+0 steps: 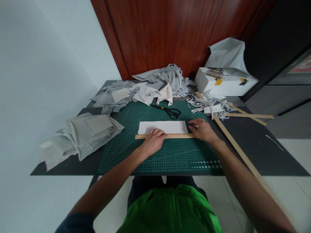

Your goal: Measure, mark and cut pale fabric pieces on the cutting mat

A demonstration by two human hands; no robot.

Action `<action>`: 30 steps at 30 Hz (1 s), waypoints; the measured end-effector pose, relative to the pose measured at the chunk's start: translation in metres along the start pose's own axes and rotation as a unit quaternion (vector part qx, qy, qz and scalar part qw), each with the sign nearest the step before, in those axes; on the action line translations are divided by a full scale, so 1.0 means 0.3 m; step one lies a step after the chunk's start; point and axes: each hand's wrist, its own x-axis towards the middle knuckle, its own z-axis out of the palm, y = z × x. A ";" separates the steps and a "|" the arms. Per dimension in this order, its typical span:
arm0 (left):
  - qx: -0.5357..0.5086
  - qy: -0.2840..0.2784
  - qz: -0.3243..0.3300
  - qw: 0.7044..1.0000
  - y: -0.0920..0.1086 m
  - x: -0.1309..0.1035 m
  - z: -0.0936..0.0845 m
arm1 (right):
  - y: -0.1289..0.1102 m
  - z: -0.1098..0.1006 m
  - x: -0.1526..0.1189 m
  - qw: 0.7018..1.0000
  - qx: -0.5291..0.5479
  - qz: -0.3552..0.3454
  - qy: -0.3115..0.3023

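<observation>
Along the far side of the ruler lies the white cloth, probably light and limp, best pinched by its corners, with the left hand flat-fingered on the ruler and the right hand at the ruler's right end, fingers parted, apparently empty.

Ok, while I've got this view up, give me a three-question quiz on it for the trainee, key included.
1. Multiple choice: which tool lies on the green mat, beyond the white piece?
A. A hammer
B. Black scissors
C. A paintbrush

2. True or false: the wooden ruler lies along the far edge of the white piece.

3. Short answer: which hand rests over the middle of the ruler?

Key:
1. B
2. False; it lies along the near edge.
3. The left hand; the right hand is by the ruler's right end.
</observation>
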 end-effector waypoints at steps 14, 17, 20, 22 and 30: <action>0.039 0.098 -0.016 0.994 -0.044 0.014 -0.083 | -0.215 0.060 0.033 0.989 0.048 -0.088 -0.112; 0.021 0.209 -0.099 0.973 -0.122 0.053 -0.158 | -0.177 0.037 0.070 0.997 0.040 -0.045 -0.058; -0.014 0.271 -0.156 0.950 -0.212 0.067 -0.198 | -0.119 0.017 0.103 1.000 0.011 0.003 -0.007; -0.037 0.277 -0.167 0.946 -0.268 0.057 -0.197 | -0.077 0.014 0.118 0.999 -0.009 0.025 0.023; -0.268 0.272 -0.321 0.867 -0.473 -0.030 -0.145 | 0.024 0.076 0.087 0.998 -0.045 0.047 0.015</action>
